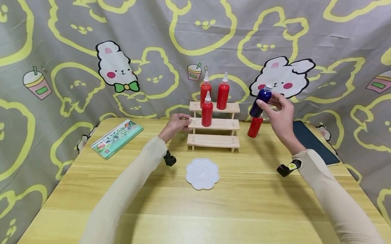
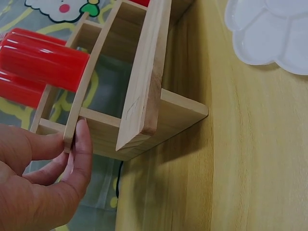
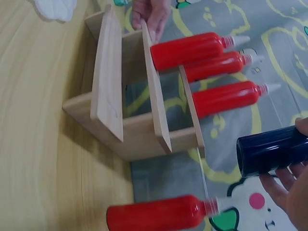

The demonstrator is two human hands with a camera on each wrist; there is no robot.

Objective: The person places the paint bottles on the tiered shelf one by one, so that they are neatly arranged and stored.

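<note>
I observe one dark blue bottle (image 1: 263, 95), glossy, with a pale cap, raised to the right of the three-tier wooden stand (image 1: 212, 140) and tilted, cap end rightward. The right hand (image 1: 282, 116) holds it between thumb and fingers, closed to the bottle's width. The left hand (image 1: 177, 124), its arm extended, pinches the left end of the stand's middle shelf (image 1: 221, 124). A red bottle (image 1: 255, 129) stands right of the stand; three other red bottles (image 1: 207, 115) stand on its upper two shelves.
</note>
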